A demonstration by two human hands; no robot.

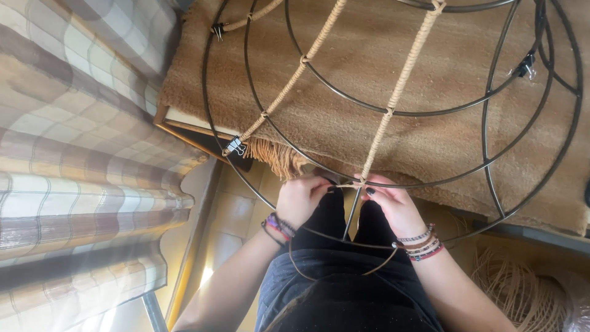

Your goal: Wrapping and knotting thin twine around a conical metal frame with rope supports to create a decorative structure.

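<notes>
Dark trousers (344, 289) fill the bottom of the view, with the near rim of a wire frame (491, 123) resting across the lap. Just above, both hands meet at one upright rib. Left hand (301, 200) is curled, fingers bent round the wire beside the crossing; right hand (393, 206) has fingertips pressed together, pinching the end of a tan cord (402, 77) right where the wrapping stops. How tightly the left grips is hard to tell, since its fingers hide the contact.

Cord looks light and stiff-ish, like cane: it bends into tight coils but would likely kink or crack if folded sharply, so it is best held close to the last turn. Frame seems rigid and light, its bare metal smooth and probably slippery under the wrap; ribs and hoop crossings give the surest hold.

A second wrapped rib (289, 83) runs up to the left, with binder clips (235, 146) biting the hoops. At lower right lies a loose coil (522, 289) of the same material. Beyond the frame a brown rug (369, 43) covers the surface, and a checked curtain (74, 135) hangs at the left.
</notes>
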